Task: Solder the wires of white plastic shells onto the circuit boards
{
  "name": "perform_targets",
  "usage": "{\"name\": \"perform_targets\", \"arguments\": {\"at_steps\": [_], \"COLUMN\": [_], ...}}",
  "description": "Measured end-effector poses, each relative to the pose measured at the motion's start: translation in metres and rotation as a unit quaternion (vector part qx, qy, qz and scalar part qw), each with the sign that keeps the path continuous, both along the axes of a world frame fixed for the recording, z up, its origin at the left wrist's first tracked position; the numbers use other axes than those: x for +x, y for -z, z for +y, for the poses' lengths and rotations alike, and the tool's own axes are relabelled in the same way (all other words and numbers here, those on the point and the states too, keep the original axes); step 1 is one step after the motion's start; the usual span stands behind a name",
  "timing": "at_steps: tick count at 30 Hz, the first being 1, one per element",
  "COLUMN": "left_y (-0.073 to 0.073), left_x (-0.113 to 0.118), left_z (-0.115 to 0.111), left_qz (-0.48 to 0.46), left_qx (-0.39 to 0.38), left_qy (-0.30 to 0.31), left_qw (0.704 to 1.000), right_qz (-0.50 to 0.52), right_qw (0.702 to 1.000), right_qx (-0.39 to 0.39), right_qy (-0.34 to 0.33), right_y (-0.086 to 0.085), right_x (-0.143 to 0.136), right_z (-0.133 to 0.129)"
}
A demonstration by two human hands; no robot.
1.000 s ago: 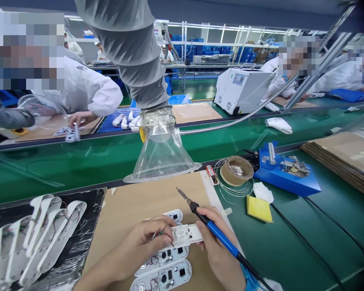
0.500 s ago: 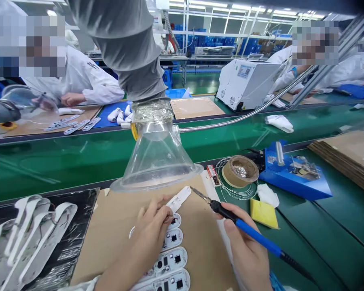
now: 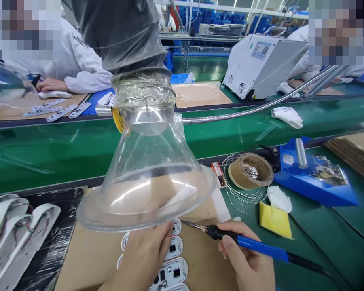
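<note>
My left hand (image 3: 147, 252) is closed, its fingertips partly behind the clear hood (image 3: 145, 194). Through the plastic a blurred white plastic strip (image 3: 182, 197) shows at those fingers. Thin red wires lie near the thumb. My right hand (image 3: 248, 256) grips a soldering iron (image 3: 262, 247) by its blue and black handle, tip pointing left. That tip is close to the end of a white oval circuit board (image 3: 176, 226); whether they touch I cannot tell. More white boards (image 3: 176, 273) with black chips lie in a row beneath my left hand on the cardboard (image 3: 87, 246).
Curved white casings (image 3: 21, 238) lie on black film at left. To the right are a solder wire coil (image 3: 245, 197), a tape roll (image 3: 235, 173), a yellow sponge (image 3: 275, 220) and a blue iron stand (image 3: 315, 182). Co-workers sit across the green bench.
The view has shifted so the hood looks larger and lower, covering my left fingers and the white strip. The iron's tip has moved down and left, away from the strip's end.
</note>
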State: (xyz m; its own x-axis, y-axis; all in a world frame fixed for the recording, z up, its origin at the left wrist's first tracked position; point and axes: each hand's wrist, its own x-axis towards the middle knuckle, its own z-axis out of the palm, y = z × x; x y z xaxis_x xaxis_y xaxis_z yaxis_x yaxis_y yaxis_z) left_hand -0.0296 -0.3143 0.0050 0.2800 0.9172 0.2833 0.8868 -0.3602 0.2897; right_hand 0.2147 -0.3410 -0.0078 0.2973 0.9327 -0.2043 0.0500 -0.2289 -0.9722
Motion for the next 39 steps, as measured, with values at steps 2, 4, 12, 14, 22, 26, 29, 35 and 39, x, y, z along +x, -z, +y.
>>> {"name": "perform_targets", "arguments": {"at_steps": [2, 4, 12, 14, 22, 26, 29, 35, 39], "left_y": [0.0, 0.002, 0.011, 0.01, 0.015, 0.016, 0.015, 0.015, 0.016], "left_x": [0.0, 0.0, -0.003, -0.002, -0.004, -0.004, -0.003, -0.004, -0.003], "left_z": [-0.001, -0.003, -0.007, -0.007, -0.008, -0.009, -0.008, -0.008, -0.009], "left_qz": [-0.014, -0.022, -0.067, -0.076, -0.083, -0.085, -0.077, -0.046, -0.006], "left_qx": [-0.01, -0.029, -0.073, -0.076, -0.084, -0.08, -0.076, -0.071, -0.041], "left_qy": [-0.005, -0.009, -0.019, -0.02, -0.017, -0.015, -0.013, -0.018, -0.017], "left_qw": [1.0, 0.999, 0.995, 0.994, 0.993, 0.993, 0.994, 0.996, 0.999], "right_qz": [-0.002, -0.002, -0.01, -0.017, -0.015, -0.01, -0.014, -0.028, -0.024], "right_qw": [1.0, 1.0, 1.0, 1.0, 1.0, 1.0, 1.0, 0.999, 0.999], "right_qx": [-0.002, -0.005, -0.008, -0.007, 0.007, 0.007, 0.007, 0.026, 0.028], "right_qy": [-0.004, -0.002, -0.008, -0.005, -0.022, -0.022, -0.022, -0.016, -0.021], "right_y": [0.0, 0.0, -0.003, -0.004, -0.001, 0.001, 0.001, -0.004, -0.004], "right_x": [-0.001, -0.003, -0.007, -0.008, -0.007, -0.006, -0.006, -0.004, -0.005], "right_z": [0.0, 0.0, 0.001, 0.002, 0.001, 0.001, 0.001, 0.004, 0.004]}}
